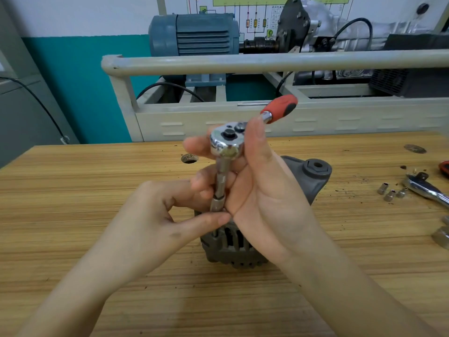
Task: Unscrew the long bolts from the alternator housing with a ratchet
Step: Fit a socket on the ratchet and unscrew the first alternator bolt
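Ratchet gripped at head by right hand. Extension below pinched by left hand; alternator beneath

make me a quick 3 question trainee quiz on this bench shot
1. True or false: the ratchet has a red and black handle.
2. What does the alternator stand on? A) wooden bench B) metal tray C) floor
3. Which hand wraps the ratchet head?

Key: 1 true. 2 A, the wooden bench. 3 the right hand; the left hand pinches near the socket.
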Action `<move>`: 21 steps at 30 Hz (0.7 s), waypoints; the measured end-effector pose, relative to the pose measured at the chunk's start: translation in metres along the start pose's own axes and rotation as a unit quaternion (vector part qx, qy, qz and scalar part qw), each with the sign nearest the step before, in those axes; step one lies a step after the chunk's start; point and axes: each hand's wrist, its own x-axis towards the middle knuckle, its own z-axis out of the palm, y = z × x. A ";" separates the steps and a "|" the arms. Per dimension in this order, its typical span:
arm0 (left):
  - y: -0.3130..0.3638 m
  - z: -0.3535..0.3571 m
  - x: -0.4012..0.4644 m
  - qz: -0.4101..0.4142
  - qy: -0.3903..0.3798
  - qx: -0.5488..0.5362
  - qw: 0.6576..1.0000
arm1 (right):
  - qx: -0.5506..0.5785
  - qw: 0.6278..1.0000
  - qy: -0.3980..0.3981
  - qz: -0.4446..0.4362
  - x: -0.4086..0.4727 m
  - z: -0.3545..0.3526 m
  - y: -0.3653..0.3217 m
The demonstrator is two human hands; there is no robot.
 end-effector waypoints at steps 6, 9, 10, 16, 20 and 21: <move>-0.002 0.003 0.000 -0.019 0.040 0.018 0.999 | -0.002 0.999 0.031 -0.038 -0.003 0.000 -0.002; -0.001 0.003 0.000 -0.020 0.036 0.008 0.999 | -0.014 1.000 0.012 -0.025 -0.003 0.001 -0.003; 0.000 0.002 -0.001 -0.014 0.030 0.008 0.999 | -0.025 1.000 0.004 -0.014 -0.003 0.001 -0.003; 0.001 -0.001 -0.001 -0.007 -0.008 -0.011 1.000 | -0.002 1.000 -0.020 0.020 0.001 -0.002 -0.002; 0.000 0.000 -0.002 -0.005 0.008 0.007 1.000 | -0.020 1.000 -0.013 -0.001 -0.002 0.002 -0.001; 0.000 0.000 -0.002 -0.006 0.015 0.011 1.000 | -0.025 1.000 -0.006 -0.012 -0.003 0.003 -0.001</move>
